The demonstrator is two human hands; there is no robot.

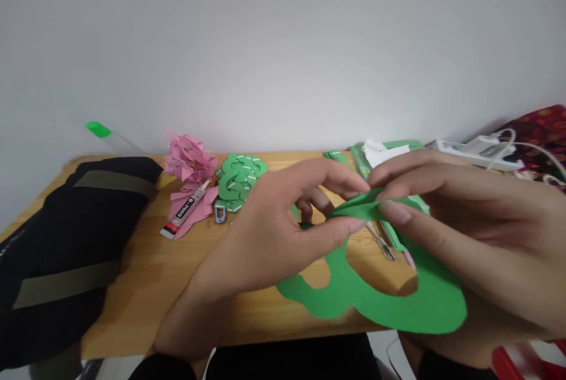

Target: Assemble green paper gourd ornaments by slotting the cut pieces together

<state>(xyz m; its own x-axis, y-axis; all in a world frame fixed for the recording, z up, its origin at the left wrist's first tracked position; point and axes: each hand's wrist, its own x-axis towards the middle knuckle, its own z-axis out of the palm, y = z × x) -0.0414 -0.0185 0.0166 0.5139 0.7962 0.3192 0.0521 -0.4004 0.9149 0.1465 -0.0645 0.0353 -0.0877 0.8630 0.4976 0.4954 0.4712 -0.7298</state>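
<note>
Between my two hands hangs a green paper cutout (393,313) with a wavy outer edge and rounded holes, raised above the wooden table. My left hand (283,233) pinches its upper edge between thumb and fingers. On the other side, my right hand (469,221) grips the same edge, thumb in front and fingers behind. Where the fingertips meet, the paper is folded or layered. Behind the cutout, a slim metal-tipped tool (381,241) lies on the table, partly hidden.
A black bag (84,221) covers the table's left end. Pink paper flowers (190,158), a B-7000 glue tube (184,212) and a pile of green cutouts (241,182) stand behind my left hand. A white power strip (481,150) lies at back right.
</note>
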